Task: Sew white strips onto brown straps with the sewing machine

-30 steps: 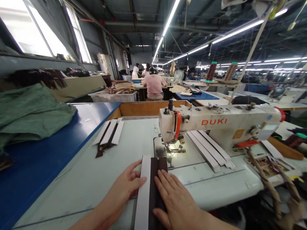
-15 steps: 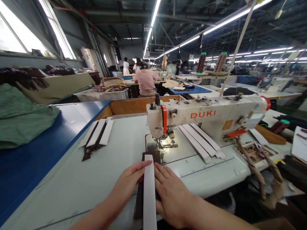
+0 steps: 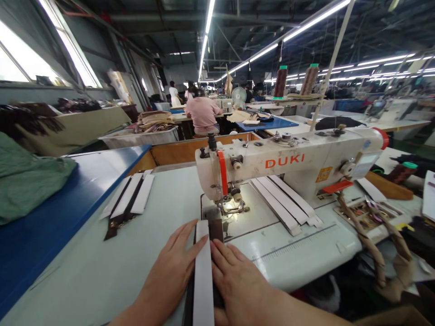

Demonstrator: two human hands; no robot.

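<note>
A long white strip [image 3: 203,280] lies lengthwise over a dark brown strip [image 3: 216,230], its far end close to the sewing machine's needle area [image 3: 233,207]. My left hand [image 3: 170,271] is at its left edge, thumb across the white face and fingers stretched along the side. On the other side my right hand [image 3: 239,280] lies flat, fingers extended, its fingertips touching the strip's right edge and the brown piece. Part of the brown piece is hidden under both hands. The white sewing machine [image 3: 285,158] stands just beyond, with its presser foot over the metal plate.
Several white strips with dark backing [image 3: 131,197] lie at the left; more white strips [image 3: 282,201] rest under the machine arm. A small parts tray [image 3: 370,213] sits at the right. Green cloth [image 3: 30,176] covers part of the blue table [image 3: 78,199]. A co-worker [image 3: 202,113] sits ahead.
My left fingers have moved from a pinch on the strip's far end to lying along its left edge. My right hand slid slightly back. The view shifted a little.
</note>
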